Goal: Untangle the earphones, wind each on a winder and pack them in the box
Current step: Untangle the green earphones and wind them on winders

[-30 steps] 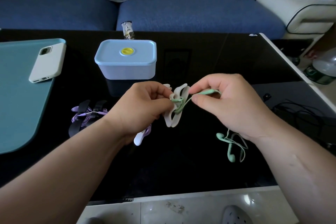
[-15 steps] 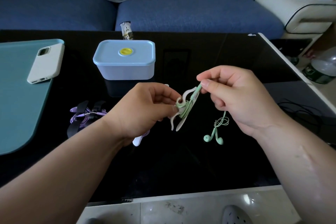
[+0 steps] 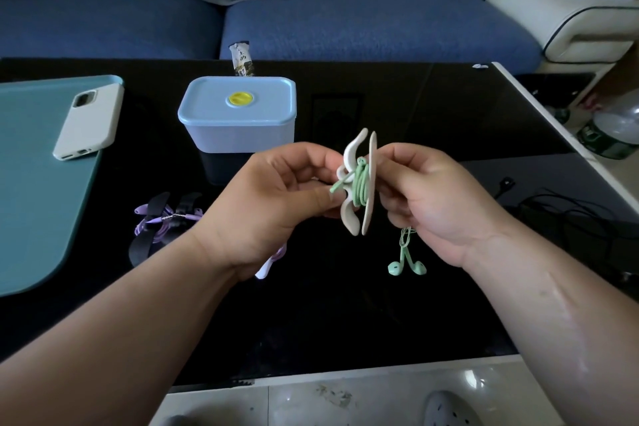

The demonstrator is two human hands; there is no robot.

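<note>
Left hand [image 3: 273, 204] has a pinching grip: thumb and fingertips are closed on the near flap of the white winder [image 3: 350, 218] and on the plug end of the green earphones [image 3: 359, 185]. The right hand [image 3: 439, 197] is curled against the winder's far flap with the green cord running out under it, though I cannot see just how its fingers hold it. Half a second ago that hand was up and off to the side, drawing the cord taut. Now it has come in tight beside the winder, which stands nearly upright and edge-on above the bench [image 3: 345, 315] rather than tilted. Several turns of cord sit round its middle. Less cord hangs loose than a second ago, and the two earbuds [image 3: 408, 267] dangle below the right wrist; whether they touch the bench I cannot tell.

Behind the hands the blue box [image 3: 238, 121] is where it was, lid on. To the left lie purple earphones [image 3: 166, 218] already wound on a black winder, with a white phone [image 3: 88, 121] on a teal mat [image 3: 34, 201] beyond. A black cable [image 3: 570, 214] lies at the right edge.
</note>
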